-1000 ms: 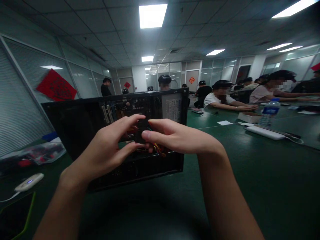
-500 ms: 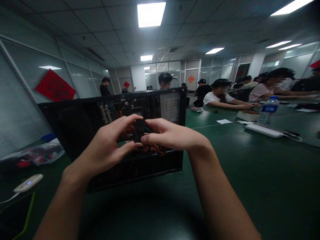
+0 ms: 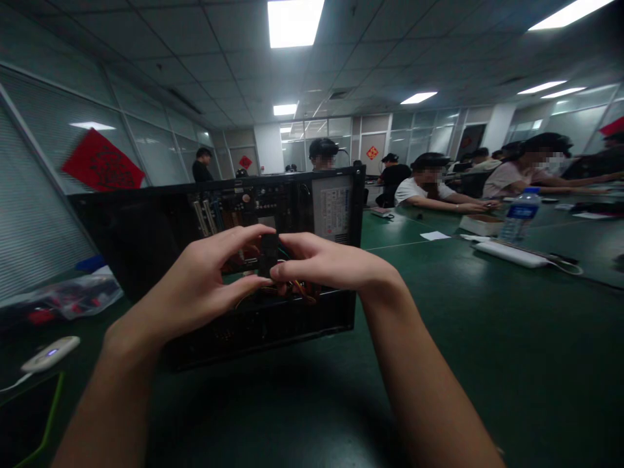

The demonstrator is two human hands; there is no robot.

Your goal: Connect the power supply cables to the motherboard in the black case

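1. The left hand (image 3: 199, 276) is spanning a small black block (image 3: 269, 252), its index finger lying at the upper end and its thumb at the lower end.
2. The right hand (image 3: 336, 263) is pinching the same block from the other side, its thumb showing against the near face; thin coloured wires (image 3: 303, 294) are trailing beneath its fingers.
3. The block is sitting between both hands, in front of the open computer case (image 3: 297, 325), which is standing on the green table (image 3: 468, 325).
4. The step in hand, I judge, is working at this block with both hands; it is probably a wired connector, though the dim view is hiding its detail.
5. The next move is calling for a firm, even grip, with the wires hanging slack.
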